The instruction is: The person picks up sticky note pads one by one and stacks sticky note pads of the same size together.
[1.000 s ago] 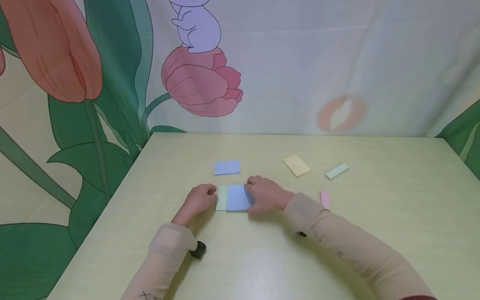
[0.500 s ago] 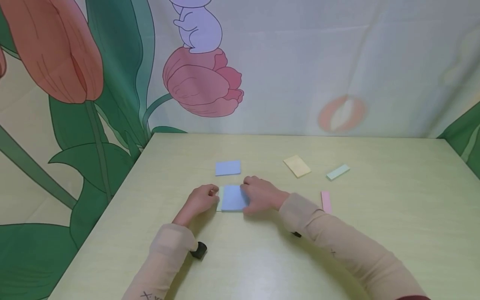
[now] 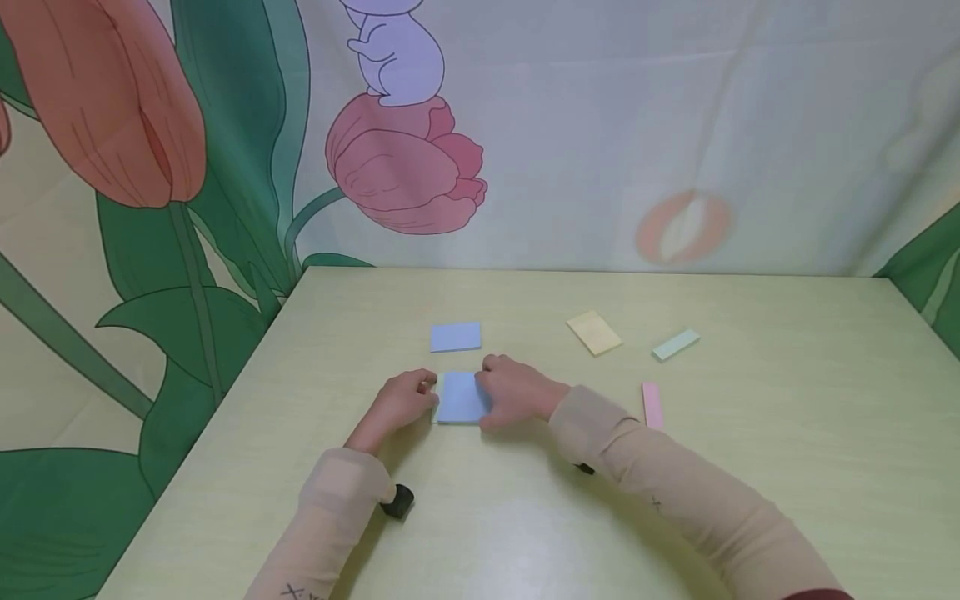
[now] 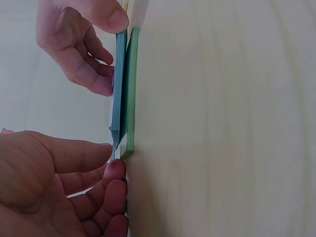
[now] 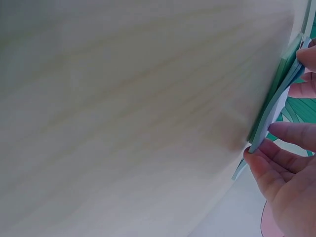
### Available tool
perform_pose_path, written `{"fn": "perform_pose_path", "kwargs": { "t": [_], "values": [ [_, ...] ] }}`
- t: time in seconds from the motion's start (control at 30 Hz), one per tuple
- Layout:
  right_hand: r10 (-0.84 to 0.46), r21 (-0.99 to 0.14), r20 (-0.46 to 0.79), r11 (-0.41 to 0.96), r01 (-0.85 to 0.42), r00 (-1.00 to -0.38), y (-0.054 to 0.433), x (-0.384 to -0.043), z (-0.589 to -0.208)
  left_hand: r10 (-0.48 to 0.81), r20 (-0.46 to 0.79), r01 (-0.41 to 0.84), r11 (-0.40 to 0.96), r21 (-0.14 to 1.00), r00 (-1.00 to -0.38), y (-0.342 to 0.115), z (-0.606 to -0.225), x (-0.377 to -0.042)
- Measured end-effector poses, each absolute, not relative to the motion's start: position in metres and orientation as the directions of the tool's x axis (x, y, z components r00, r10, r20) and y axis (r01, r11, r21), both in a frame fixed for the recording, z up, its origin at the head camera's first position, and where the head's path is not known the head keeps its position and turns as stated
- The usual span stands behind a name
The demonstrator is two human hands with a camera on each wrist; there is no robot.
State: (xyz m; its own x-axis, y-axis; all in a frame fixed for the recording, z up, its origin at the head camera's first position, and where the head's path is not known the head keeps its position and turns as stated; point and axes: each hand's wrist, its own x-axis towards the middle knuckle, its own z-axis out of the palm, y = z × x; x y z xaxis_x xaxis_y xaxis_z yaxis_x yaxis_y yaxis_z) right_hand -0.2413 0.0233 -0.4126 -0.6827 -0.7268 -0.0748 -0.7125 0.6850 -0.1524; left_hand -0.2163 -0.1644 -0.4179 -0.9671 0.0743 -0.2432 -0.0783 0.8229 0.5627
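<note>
A blue square sticky note pad [image 3: 460,397] lies over a green sticky note pad [image 4: 131,98], with only a thin green strip showing at the left in the head view. My right hand [image 3: 519,390] grips the blue pad by its right side, thumb near and fingers at the far edge. In the right wrist view, the right thumb and index finger pinch its end. My left hand [image 3: 401,400] holds the left edge of the green pad with curled fingers and thumb. Seen edge-on in the left wrist view, the blue pad tilts slightly off the green one.
Behind the stack lies another blue sticky note pad [image 3: 455,337]. A yellow pad [image 3: 594,333] and a narrow green pad [image 3: 676,344] lie to the back right. A narrow pink pad [image 3: 652,405] sits beside the right forearm. A printed curtain [image 3: 570,150] hangs behind the table [image 3: 787,433].
The blue pad has slid left in my right hand until it covers nearly all of the green pad. My left hand has stayed in place at the left edge.
</note>
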Motion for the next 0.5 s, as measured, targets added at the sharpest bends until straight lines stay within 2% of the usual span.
{"fn": "perform_pose_path", "kwargs": {
  "t": [0.5],
  "values": [
    [-0.721,-0.139,-0.114,0.693,-0.707,-0.684,0.0169,-0.2416,-0.4104,0.072,-0.239,-0.082,0.815,0.574,-0.968,-0.163,-0.416,-0.2146]
  ]
}}
